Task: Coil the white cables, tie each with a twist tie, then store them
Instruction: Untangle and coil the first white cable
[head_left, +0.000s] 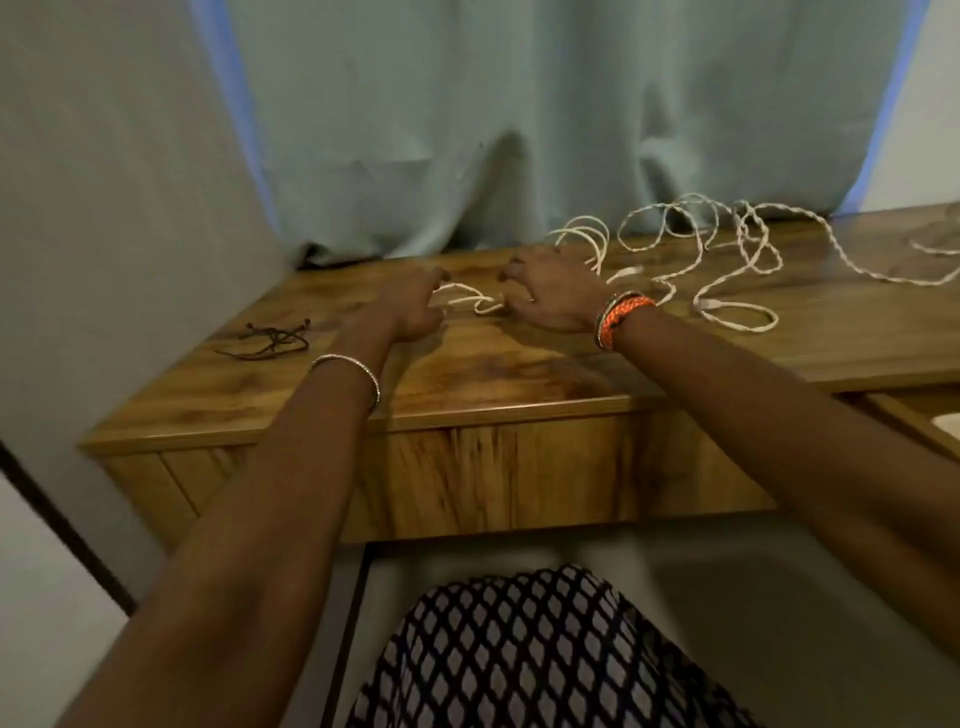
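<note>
**Inspector:** Starting nearest you: low centre of the frame, your lap in a black-and-white patterned cloth (524, 654). Both forearms reach up the frame to the wooden desk (467, 374).

**Operator:** And the hands?

**Inspector:** At mid-frame your left hand (410, 306) lies low on the desk, fingers extended toward a short loop of white cable (475, 303). It touches the strand, but I cannot tell whether it pinches it. Your right hand (550, 296) is spread palm down, fingers bent, just beside that loop. Whether it has hold of the cable underneath is hidden from me.

**Operator:** Where is the rest of the cable?

**Inspector:** Just behind your right hand, a few loose turns (584, 239) stand up off the desk. Further right, toward the upper right of the frame, long strands (748, 244) sprawl in open loops, well apart from one another.

**Operator:** The ties?

**Inspector:** A dark tangle of thin ties (272, 338) lies at mid-left, apart from both hands, untouched by my reading.

**Operator:** Progress, then?

**Inspector:** Early, in my judgement. No finished, tied coil is in view. You have coiling, tying and storing all outstanding. Farthest back, a pale curtain (519, 119) hangs behind the desk.
</note>
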